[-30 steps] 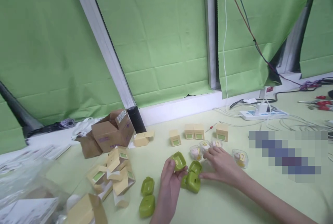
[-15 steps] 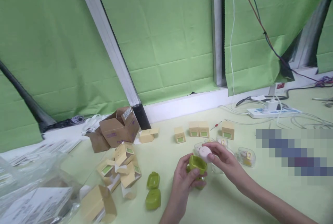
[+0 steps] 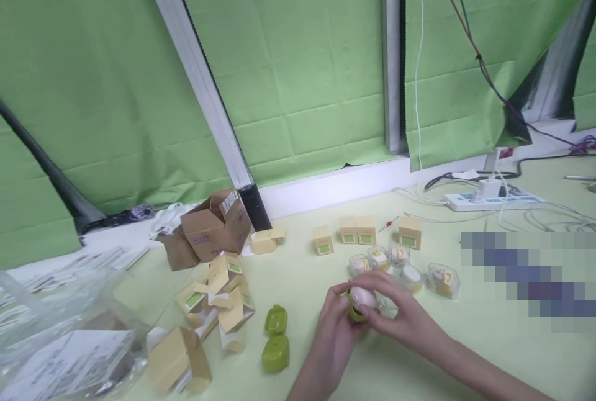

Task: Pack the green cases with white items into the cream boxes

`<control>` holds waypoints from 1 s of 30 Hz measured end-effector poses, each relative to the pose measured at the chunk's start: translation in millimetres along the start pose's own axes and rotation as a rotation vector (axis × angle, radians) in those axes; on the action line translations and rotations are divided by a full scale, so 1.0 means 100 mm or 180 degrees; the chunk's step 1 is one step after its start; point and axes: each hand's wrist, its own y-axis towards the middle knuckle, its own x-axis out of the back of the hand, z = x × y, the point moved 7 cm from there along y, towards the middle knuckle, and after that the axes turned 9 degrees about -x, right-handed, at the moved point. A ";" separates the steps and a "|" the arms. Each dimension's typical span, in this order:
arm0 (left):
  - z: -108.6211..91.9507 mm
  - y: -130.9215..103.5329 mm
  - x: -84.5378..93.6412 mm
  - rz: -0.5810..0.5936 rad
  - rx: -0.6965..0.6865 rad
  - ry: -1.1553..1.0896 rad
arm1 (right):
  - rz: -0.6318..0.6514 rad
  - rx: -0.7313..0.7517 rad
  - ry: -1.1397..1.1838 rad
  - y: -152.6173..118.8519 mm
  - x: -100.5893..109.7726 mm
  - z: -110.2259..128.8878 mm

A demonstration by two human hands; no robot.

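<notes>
My left hand is closed around a small green case, partly hidden behind my fingers. With my right hand I grip a rounded, pinkish-white piece at the mouth of the green case; it sits at least partly inside. How deep it goes is hidden. To the left on the table lie a green open half and a rounded green half, one behind the other. Beyond my right hand are several clear plastic packs with pale and yellow contents.
Small tan boxes with green labels stand towards the back. Opened tan cartons pile up at the left, near a brown cardboard box and clear plastic bags. A power strip with cables lies at the back right.
My right hand has moved down and left, bringing the white piece from above the green case into its opening. The clear packs behind show more fully.
</notes>
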 end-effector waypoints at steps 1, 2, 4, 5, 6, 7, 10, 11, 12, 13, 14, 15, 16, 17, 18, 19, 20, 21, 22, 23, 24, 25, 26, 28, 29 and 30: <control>0.00 0.00 -0.01 -0.0033 0.0014 -0.0030 | 0.0046 0.0106 -0.0096 -0.02 -0.02 0.03; 0.00 -0.01 -0.02 -0.0061 0.0031 -0.0051 | 0.0086 0.0183 -0.0170 -0.03 -0.04 0.04; 0.01 -0.02 -0.05 -0.0034 0.0097 -0.0091 | 0.0081 0.0263 -0.0222 -0.05 -0.04 0.05; 0.02 -0.02 -0.06 -0.0013 0.0133 -0.0110 | 0.0056 0.0291 -0.0213 -0.06 -0.03 0.05; 0.03 -0.02 -0.07 0.0001 0.0174 -0.0124 | 0.0036 0.0319 -0.0194 -0.06 -0.02 0.05; 0.04 -0.03 -0.07 0.0007 0.0231 -0.0128 | 0.0040 0.0363 -0.0180 -0.07 -0.02 0.06; 0.09 -0.03 -0.06 -0.0028 0.0314 -0.0111 | 0.0038 0.0568 -0.0203 -0.08 -0.02 0.10; 0.09 -0.02 -0.05 -0.0059 0.0275 -0.0098 | -0.0006 0.0636 -0.0235 -0.08 -0.03 0.12; 0.09 -0.02 -0.04 -0.0084 0.0231 -0.0074 | -0.0074 0.0709 -0.0274 -0.09 -0.04 0.14; 0.08 -0.01 -0.04 -0.0098 0.0189 -0.0032 | -0.0134 0.0790 -0.0319 -0.10 -0.05 0.17; 0.08 -0.01 -0.04 -0.0101 0.0161 0.0016 | -0.0184 0.0874 -0.0361 -0.11 -0.06 0.19; 0.08 -0.01 -0.04 -0.0098 0.0155 0.0070 | -0.0225 0.0958 -0.0401 -0.12 -0.08 0.22; 0.08 -0.01 -0.04 -0.0092 0.0163 0.0125 | -0.0260 0.1035 -0.0434 -0.13 -0.10 0.25; 0.08 -0.02 -0.03 -0.0107 0.0175 0.0172 | -0.0284 0.1093 -0.0459 -0.14 -0.11 0.27; 0.09 -0.02 -0.02 -0.0141 0.0181 0.0201 | -0.0279 0.1110 -0.0480 -0.15 -0.12 0.28; 0.09 -0.03 -0.01 -0.0196 0.0179 0.0208 | -0.0251 0.1089 -0.0494 -0.15 -0.14 0.29; 0.10 -0.03 0.01 -0.0254 0.0184 0.0208 | -0.0205 0.1047 -0.0501 -0.15 -0.15 0.28; 0.10 -0.04 0.02 -0.0316 0.0180 0.0202 | -0.0144 0.0984 -0.0502 -0.15 -0.16 0.28; 0.10 -0.04 0.03 -0.0377 0.0168 0.0187 | -0.0078 0.0916 -0.0491 -0.14 -0.17 0.27; 0.10 -0.04 0.04 -0.0432 0.0146 0.0172 | -0.0019 0.0851 -0.0470 -0.14 -0.18 0.26; 0.10 -0.04 0.04 -0.0469 0.0118 0.0161 | 0.0033 0.0792 -0.0438 -0.14 -0.19 0.25; 0.10 -0.03 0.04 -0.0487 0.0098 0.0151 | 0.0082 0.0740 -0.0397 -0.14 -0.20 0.25; 0.09 -0.03 0.03 -0.0485 0.0083 0.0141 | 0.0124 0.0689 -0.0355 -0.14 -0.20 0.24; 0.07 -0.03 0.02 -0.0467 0.0052 0.0127 | 0.0192 0.0607 -0.0283 -0.14 -0.21 0.24; 0.06 -0.03 0.02 -0.0463 0.0040 0.0124 | 0.0220 0.0564 -0.0258 -0.13 -0.21 0.24; 0.05 -0.03 0.02 -0.0459 0.0037 0.0128 | 0.0264 0.0523 -0.0237 -0.13 -0.21 0.23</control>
